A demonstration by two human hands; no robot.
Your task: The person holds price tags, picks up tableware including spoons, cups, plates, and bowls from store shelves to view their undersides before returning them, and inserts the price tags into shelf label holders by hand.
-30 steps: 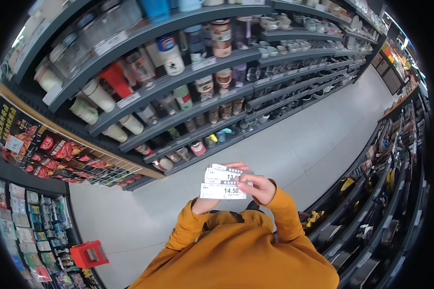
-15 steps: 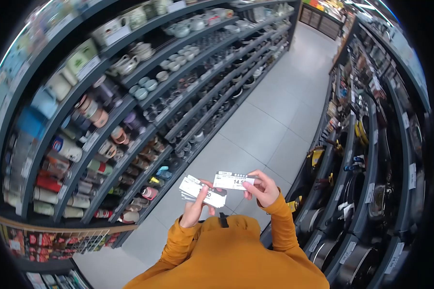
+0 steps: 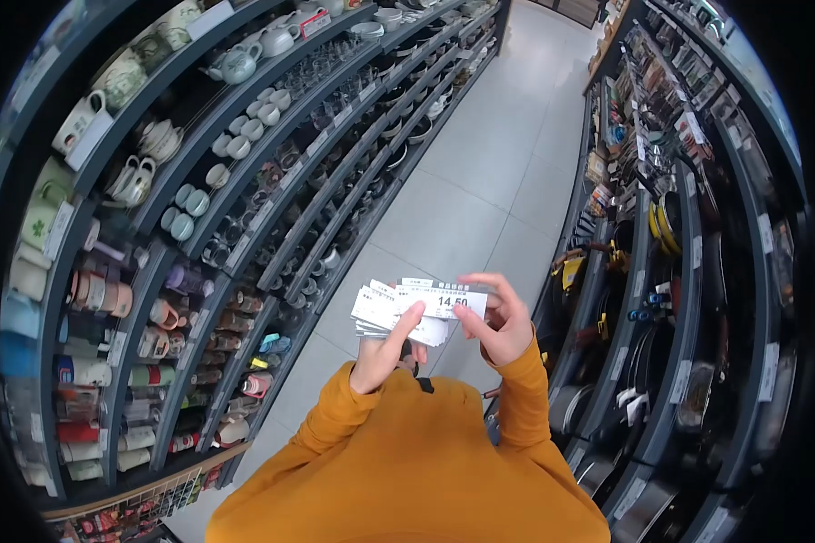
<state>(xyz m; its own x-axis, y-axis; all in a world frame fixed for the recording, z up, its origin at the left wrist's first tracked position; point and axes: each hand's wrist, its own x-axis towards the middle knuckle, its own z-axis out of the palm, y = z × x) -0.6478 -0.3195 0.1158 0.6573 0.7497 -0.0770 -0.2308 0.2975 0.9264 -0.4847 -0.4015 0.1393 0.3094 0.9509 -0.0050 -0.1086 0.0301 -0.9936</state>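
My left hand [image 3: 386, 353] is closed round a stack of white price labels [image 3: 376, 312], its thumb pressing on top. The stack's edges fan out a little at the lower side. One price label [image 3: 439, 296], printed 14.50, lies over the upper right of the stack and overlaps it. At its right end my right hand [image 3: 507, 321] pinches that label, thumb in front and fingers behind. Both hands are held close together in front of my chest, over the aisle floor. The left fingers are mostly hidden under the stack.
On the left, shelves hold cups [image 3: 235, 145], a teapot [image 3: 235, 63], glasses and bottles [image 3: 100, 294]. Shelves on the right carry pans [image 3: 656, 348] and hanging kitchen tools. Between them a tiled aisle [image 3: 462, 172] runs ahead. A wire basket [image 3: 167, 502] hangs at the lower left.
Held apart from the stack before, the 14.50 label now overlaps it. Both hands have moved up and closer together, and the view has shifted.
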